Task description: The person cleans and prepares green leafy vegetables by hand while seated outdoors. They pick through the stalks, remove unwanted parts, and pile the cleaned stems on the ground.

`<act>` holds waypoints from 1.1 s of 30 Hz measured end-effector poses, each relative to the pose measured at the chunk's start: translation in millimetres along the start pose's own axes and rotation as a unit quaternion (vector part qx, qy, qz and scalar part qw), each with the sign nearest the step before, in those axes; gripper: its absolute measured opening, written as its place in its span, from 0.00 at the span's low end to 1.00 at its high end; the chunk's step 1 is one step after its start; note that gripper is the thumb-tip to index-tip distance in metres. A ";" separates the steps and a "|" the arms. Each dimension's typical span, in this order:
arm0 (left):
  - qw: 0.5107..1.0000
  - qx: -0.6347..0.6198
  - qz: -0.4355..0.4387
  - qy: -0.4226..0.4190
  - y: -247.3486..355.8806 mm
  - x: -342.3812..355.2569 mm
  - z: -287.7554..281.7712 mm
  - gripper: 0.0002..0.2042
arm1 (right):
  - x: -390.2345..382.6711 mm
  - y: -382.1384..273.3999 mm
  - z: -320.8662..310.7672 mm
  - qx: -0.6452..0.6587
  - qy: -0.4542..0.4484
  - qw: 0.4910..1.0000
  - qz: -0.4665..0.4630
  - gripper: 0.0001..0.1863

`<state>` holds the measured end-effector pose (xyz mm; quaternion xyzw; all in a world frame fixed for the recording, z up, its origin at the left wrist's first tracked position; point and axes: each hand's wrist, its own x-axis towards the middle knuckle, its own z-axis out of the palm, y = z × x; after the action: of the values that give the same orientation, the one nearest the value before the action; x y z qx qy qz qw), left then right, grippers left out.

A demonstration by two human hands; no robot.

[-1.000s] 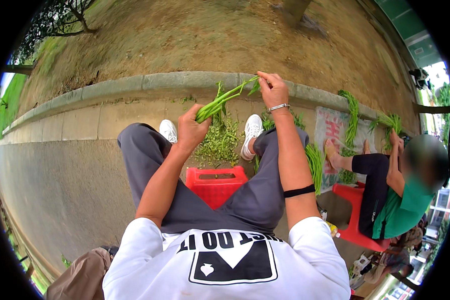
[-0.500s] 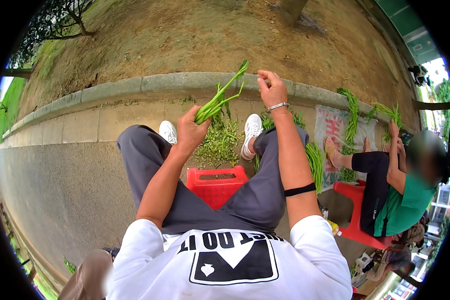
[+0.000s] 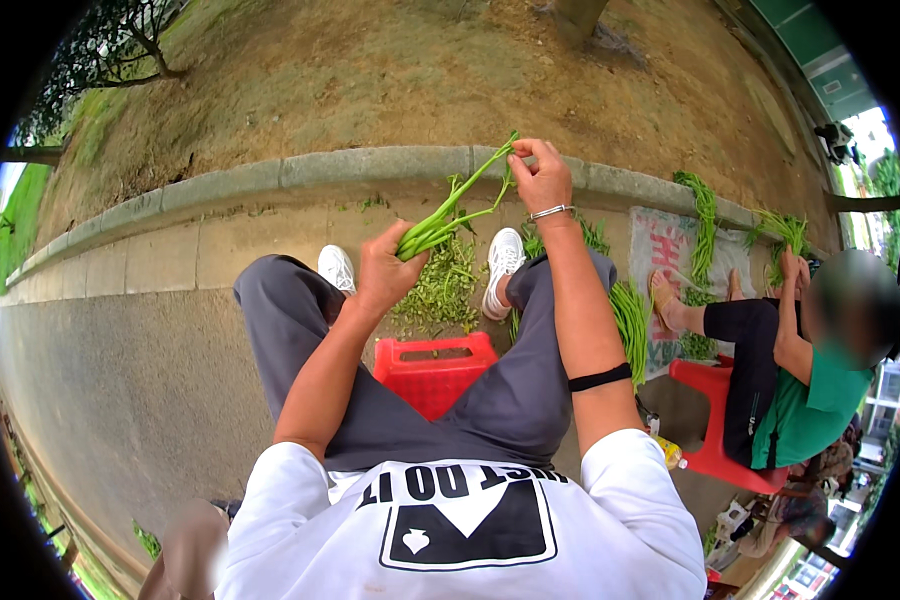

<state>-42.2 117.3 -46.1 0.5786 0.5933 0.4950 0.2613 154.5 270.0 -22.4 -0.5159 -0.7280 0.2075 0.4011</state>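
A small bunch of long green vegetable stems [image 3: 450, 217] slants up and to the right from my left hand [image 3: 385, 265], whose closed fingers grip its thick lower ends. At the upper tips, the thumb and fingers of my right hand [image 3: 543, 180] are pinched together on the end of a stem. Beneath the bunch, a heap of chopped green trimmings [image 3: 435, 290] lies on the pavement between my white shoes. Beside my right leg is a pile of long green stems [image 3: 628, 325].
A red plastic stool [image 3: 435, 375] stands between my knees. A stone kerb [image 3: 370, 165] runs across ahead, with bare earth beyond. At right, a person in a green shirt [image 3: 820, 410] sits on a red stool [image 3: 710, 440], handling greens beside a printed plastic sheet [image 3: 660, 240].
My right hand has closed its fingers onto the tip of the stems, where it was apart before. My left hand has shifted the bunch slightly right, toward it.
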 end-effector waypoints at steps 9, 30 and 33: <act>1.000 -0.021 0.006 -0.018 9.4 -1.9 -2.0 0.09 | 1.1 1.2 0.9 -0.022 0.028 0.999 -0.021 0.05; 0.999 -0.041 -0.023 -0.001 12.8 -1.8 -2.6 0.08 | -1.9 1.8 3.6 -0.065 0.012 0.997 -0.039 0.04; 0.999 -0.041 -0.035 0.007 12.5 -0.7 -2.5 0.08 | -2.0 2.0 4.7 -0.070 0.012 0.997 -0.038 0.04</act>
<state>-38.9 113.9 -34.3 0.5425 0.5940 0.5139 0.2979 152.2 269.4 -27.3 -0.5171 -0.7548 0.1351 0.3802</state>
